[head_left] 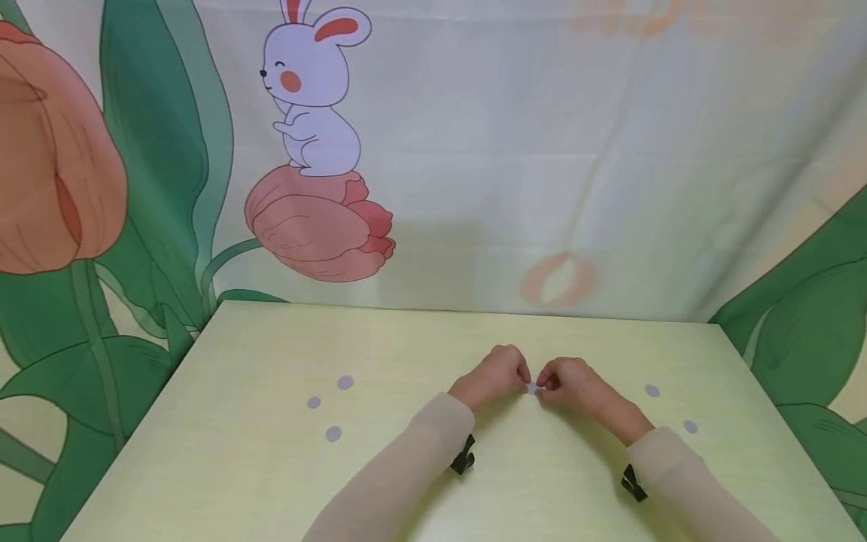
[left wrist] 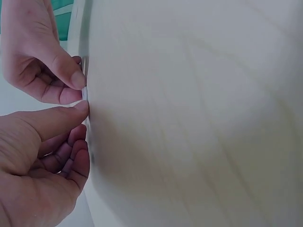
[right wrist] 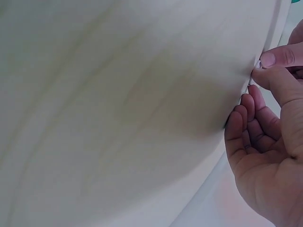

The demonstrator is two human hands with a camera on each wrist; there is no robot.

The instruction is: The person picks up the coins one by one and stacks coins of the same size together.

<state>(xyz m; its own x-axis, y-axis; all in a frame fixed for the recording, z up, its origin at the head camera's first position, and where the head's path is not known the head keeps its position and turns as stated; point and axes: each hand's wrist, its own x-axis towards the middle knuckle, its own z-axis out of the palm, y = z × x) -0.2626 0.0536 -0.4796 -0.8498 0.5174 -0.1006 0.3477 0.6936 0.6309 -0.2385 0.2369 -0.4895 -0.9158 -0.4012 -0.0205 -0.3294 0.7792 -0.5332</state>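
A small pale grey-lilac disc [head_left: 532, 388] lies between my two hands at the table's middle right. My left hand [head_left: 496, 376] holds its left side with thumb and curled fingers. From the other side my right hand [head_left: 576, 385] pinches it. Seen from the left wrist, the left hand [left wrist: 47, 156] and right hand [left wrist: 40, 61] bring their thumb tips together over a thin white edge of the disc [left wrist: 85, 93]. In the right wrist view, the right hand [right wrist: 270, 137] has its fingers curled close to the tabletop. Much of the disc is hidden by fingertips.
To the left on the pale yellow-green table [head_left: 271, 489] lie three similar discs, one of them this disc [head_left: 345, 382]. Two more, including this disc [head_left: 652, 391], lie to the right. A printed cloth [head_left: 447, 150] hangs behind the table's far edge.
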